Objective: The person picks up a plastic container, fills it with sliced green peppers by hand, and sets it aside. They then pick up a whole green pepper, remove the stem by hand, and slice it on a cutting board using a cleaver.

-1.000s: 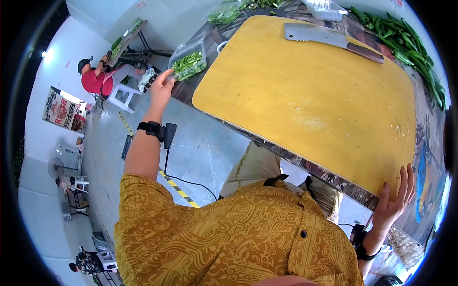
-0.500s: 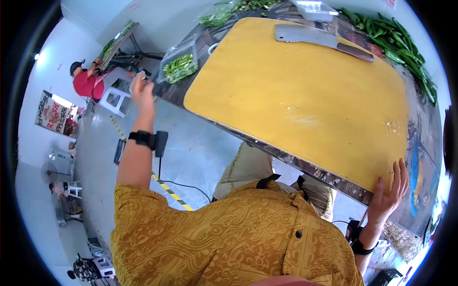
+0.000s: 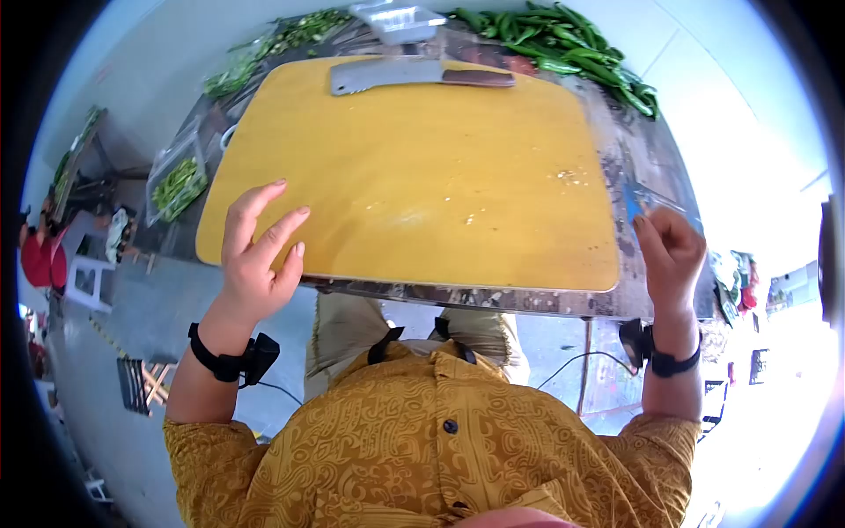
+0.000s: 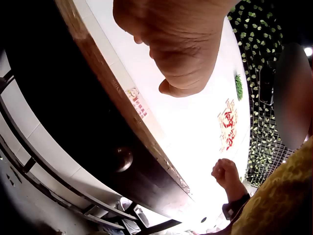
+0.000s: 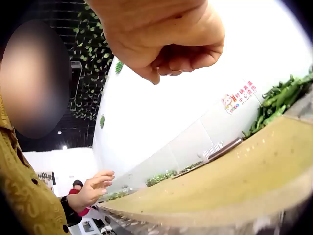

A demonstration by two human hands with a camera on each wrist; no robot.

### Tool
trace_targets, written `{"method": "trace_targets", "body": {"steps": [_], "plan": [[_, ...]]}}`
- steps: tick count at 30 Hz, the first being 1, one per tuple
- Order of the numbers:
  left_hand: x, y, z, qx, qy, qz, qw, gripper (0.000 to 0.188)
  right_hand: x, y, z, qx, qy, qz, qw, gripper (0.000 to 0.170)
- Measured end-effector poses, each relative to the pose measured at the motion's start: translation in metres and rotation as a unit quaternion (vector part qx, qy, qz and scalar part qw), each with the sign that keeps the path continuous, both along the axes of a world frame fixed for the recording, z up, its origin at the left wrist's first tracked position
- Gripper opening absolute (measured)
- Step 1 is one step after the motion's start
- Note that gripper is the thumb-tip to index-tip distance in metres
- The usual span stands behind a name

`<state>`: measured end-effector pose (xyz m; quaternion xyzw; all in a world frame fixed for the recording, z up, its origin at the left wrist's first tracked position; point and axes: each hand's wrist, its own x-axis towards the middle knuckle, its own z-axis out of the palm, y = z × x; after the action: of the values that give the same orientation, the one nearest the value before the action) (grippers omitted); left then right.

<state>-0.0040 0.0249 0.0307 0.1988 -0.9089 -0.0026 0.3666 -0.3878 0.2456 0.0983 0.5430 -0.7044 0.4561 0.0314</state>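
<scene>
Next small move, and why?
Probably move the right hand toward the green peppers: its curled fingers show nothing held, the peppers lie beyond the yellow board, and the board carries scraps and a cleaver but no whole pepper.

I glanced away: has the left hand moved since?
Yes, rightward: in the head view, the left hand was left of the yellow board and now overlaps it.

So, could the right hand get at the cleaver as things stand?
Probably yes: the cleaver lies far back on the board, its handle toward the right, and nothing seems to stand between it and the right hand.
</scene>
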Motion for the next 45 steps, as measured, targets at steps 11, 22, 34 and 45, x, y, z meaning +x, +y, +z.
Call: {"method": "trace_targets", "body": {"steps": [11, 22, 34, 45], "plan": [[0.014, -0.030, 0.001, 0.014, -0.045, 0.072, 0.996, 0.044, -0.028, -0.104, 0.033, 0.178, 0.172, 0.050, 0.968, 0.028], [0.028, -0.042, -0.004, 0.037, -0.172, 0.096, 0.980, 0.047, -0.157, -0.187, 0.003, 0.329, 0.263, -0.039, 0.906, 0.067], [0.032, -0.043, -0.008, 0.016, -0.208, 0.114, 0.971, 0.047, -0.201, -0.301, -0.013, 0.413, 0.223, -0.106, 0.877, 0.068], [0.030, -0.043, -0.008, 0.026, -0.218, 0.109, 0.970, 0.046, -0.243, -0.343, -0.047, 0.433, 0.202, -0.140, 0.867, 0.058]]}}
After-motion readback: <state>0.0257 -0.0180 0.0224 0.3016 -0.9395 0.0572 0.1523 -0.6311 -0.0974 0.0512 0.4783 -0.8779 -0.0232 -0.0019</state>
